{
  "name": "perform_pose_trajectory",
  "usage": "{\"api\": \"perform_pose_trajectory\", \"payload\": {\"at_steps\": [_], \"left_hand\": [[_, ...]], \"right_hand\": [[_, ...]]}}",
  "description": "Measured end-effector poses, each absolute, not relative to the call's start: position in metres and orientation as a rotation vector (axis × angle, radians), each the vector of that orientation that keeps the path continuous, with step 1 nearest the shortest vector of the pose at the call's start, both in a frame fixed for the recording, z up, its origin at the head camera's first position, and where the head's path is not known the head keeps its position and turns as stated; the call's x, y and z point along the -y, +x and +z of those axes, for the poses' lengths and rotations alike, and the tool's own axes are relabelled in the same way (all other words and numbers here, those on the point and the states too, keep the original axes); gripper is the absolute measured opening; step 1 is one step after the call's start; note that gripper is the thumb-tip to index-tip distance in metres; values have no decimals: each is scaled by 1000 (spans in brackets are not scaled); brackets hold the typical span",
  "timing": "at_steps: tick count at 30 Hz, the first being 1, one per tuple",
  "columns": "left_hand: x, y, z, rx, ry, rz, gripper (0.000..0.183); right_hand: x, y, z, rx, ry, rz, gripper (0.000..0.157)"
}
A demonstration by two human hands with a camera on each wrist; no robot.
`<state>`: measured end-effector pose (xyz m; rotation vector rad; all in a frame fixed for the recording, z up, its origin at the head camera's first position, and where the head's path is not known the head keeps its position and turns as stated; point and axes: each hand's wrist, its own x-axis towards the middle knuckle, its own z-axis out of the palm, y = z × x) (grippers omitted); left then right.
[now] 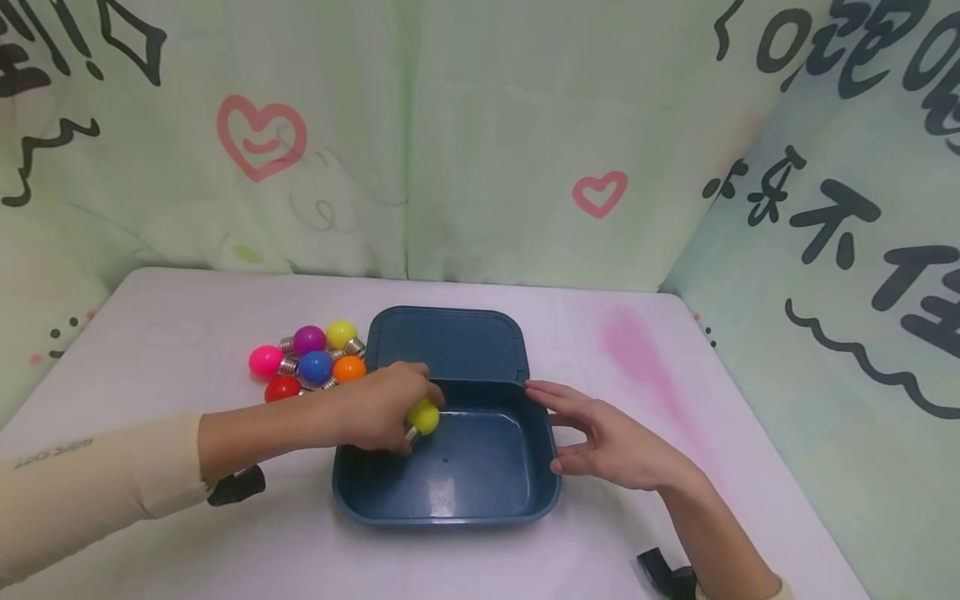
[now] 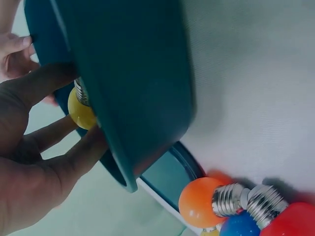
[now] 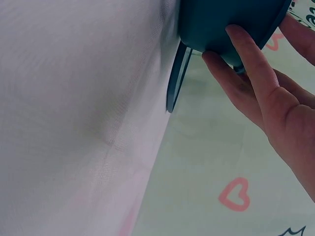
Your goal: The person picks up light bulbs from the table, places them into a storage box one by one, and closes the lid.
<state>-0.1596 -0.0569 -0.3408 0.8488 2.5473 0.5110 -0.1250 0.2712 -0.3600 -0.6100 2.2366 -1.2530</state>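
A yellow light bulb (image 1: pixel 424 417) with a silver screw base is held in the fingers of my left hand (image 1: pixel 386 404), just inside the left wall of a dark blue plastic box (image 1: pixel 450 522). In the left wrist view the yellow bulb (image 2: pixel 81 109) shows between thumb and fingers at the box rim. My right hand (image 1: pixel 615 442) touches the box's right side with fairly straight, spread fingers. In the right wrist view those fingertips (image 3: pixel 237 32) lie along the outer wall. The bare box floor shows; its near-left corner is partly shadowed.
The blue lid (image 1: pixel 450 340) lies open behind the box. Left of it several bulbs cluster: a pink bulb (image 1: pixel 266 362), a purple bulb (image 1: pixel 309 340), a blue bulb (image 1: pixel 316 367), an orange bulb (image 1: pixel 349 369), a red bulb (image 1: pixel 282 388) and another yellow bulb (image 1: pixel 341 333).
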Motion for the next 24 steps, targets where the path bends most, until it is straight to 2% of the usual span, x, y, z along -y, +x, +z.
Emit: {"api": "perform_pose_trajectory", "payload": {"at_steps": [24], "left_hand": [[54, -152, -351, -2629, 883, 194, 54]], "right_hand": [[-270, -126, -359, -2221, -607, -1258, 84]]}}
